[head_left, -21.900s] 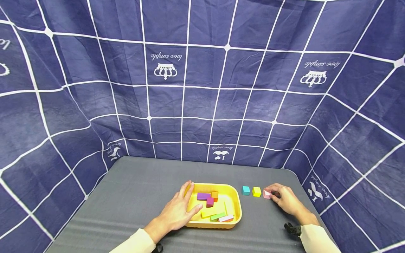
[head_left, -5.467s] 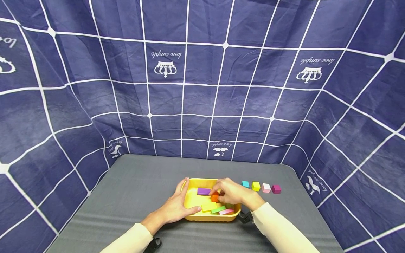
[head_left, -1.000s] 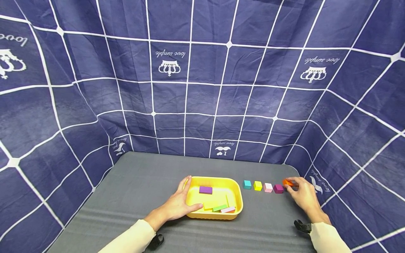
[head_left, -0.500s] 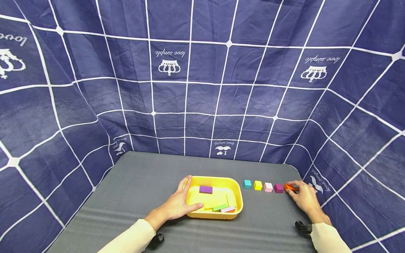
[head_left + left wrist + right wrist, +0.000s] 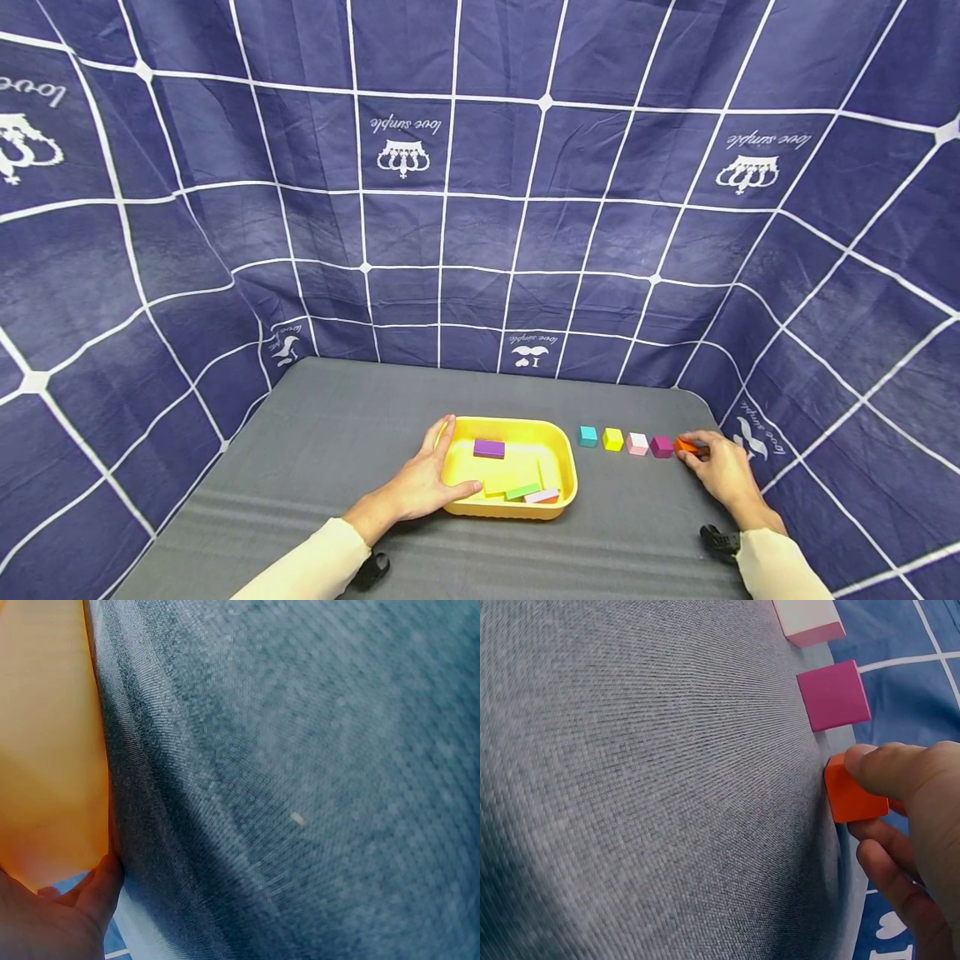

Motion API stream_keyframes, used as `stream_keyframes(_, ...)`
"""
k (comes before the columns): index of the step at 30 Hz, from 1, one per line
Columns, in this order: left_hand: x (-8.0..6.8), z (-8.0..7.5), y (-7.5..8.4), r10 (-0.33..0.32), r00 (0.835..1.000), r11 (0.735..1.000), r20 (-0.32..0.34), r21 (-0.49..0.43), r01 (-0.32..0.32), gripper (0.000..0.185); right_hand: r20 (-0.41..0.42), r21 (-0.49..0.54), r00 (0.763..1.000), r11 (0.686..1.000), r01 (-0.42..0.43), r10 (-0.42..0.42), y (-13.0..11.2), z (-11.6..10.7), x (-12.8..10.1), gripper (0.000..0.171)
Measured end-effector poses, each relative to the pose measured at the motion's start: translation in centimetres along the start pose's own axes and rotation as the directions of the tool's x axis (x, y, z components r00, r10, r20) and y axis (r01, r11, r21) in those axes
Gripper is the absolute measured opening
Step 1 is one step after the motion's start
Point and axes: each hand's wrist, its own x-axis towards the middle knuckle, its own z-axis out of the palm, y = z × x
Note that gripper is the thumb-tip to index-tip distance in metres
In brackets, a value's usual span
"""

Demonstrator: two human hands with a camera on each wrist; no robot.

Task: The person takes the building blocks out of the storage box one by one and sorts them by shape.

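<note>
My right hand [image 5: 716,467] pinches an orange cube [image 5: 685,446] [image 5: 851,795] on the grey mat, at the right end of a row of cubes: teal [image 5: 588,436], yellow [image 5: 612,439], pale pink [image 5: 637,443] [image 5: 808,618], magenta [image 5: 661,446] [image 5: 833,695]. My left hand [image 5: 422,487] grips the left rim of the yellow tray [image 5: 562,487] [image 5: 45,742], thumb over the front edge. In the tray lie a purple block [image 5: 489,448], a yellow slab [image 5: 504,482], a green bar [image 5: 522,492] and a pink bar [image 5: 542,497].
The grey mat [image 5: 315,450] covers the table, with blue grid-pattern cloth [image 5: 480,208] hanging behind and on both sides. The orange cube sits close to the mat's right edge [image 5: 720,433]. Black wrist straps [image 5: 720,540] show on both arms.
My right hand brought the orange cube down from just above the mat to rest beside the magenta cube. The left hand and tray have stayed put.
</note>
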Motion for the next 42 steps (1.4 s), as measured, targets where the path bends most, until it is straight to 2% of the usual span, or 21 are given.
stream_keyframes(10, 0.2, -0.1, 0.3, 0.004, 1.000, 1.000, 0.001, 0.004, -0.004, 0.131, -0.053, -0.018, 0.997, 0.998, 0.054, -0.055, 0.0, -0.2, -0.5, 0.042)
stream_keyframes(13, 0.3, -0.1, 0.4, 0.006, 1.000, 1.000, 0.001, 0.004, -0.006, 0.131, -0.077, -0.006, 0.996, 0.999, 0.046, -0.046, -0.3, -0.3, -0.8, 0.045)
stream_keyframes(18, 0.4, -0.2, 0.4, 0.008, 1.000, 1.000, 0.000, 0.003, -0.008, 0.130, -0.126, 0.022, 0.991, 0.999, 0.040, -0.037, -1.9, -0.5, -1.0, 0.046)
stream_keyframes(25, 0.3, -0.3, 0.3, 0.015, 1.000, 1.000, -0.009, 0.001, -0.015, 0.130, -0.205, 0.032, 0.972, 0.991, 0.127, -0.118, -4.7, -0.7, -0.6, 0.051)
stream_keyframes(29, 0.1, -0.2, 0.2, 0.008, 1.000, 1.000, -0.004, -0.006, -0.008, 0.131, -0.184, 0.037, 0.971, 0.986, 0.160, -0.151, -6.4, -0.9, -0.3, 0.053)
stream_keyframes(35, 0.0, -0.2, 0.1, 0.006, 1.000, 1.000, -0.003, -0.007, -0.006, 0.131, -0.105, 0.025, 0.978, 0.982, 0.185, -0.181, -9.2, -0.9, -0.1, 0.054)
stream_keyframes(42, 0.0, -0.1, 0.2, 0.011, 1.000, 1.000, 0.007, -0.012, -0.011, 0.131, -0.026, 0.034, 0.984, 0.983, 0.180, -0.179, -12.7, -1.3, 0.8, 0.055)
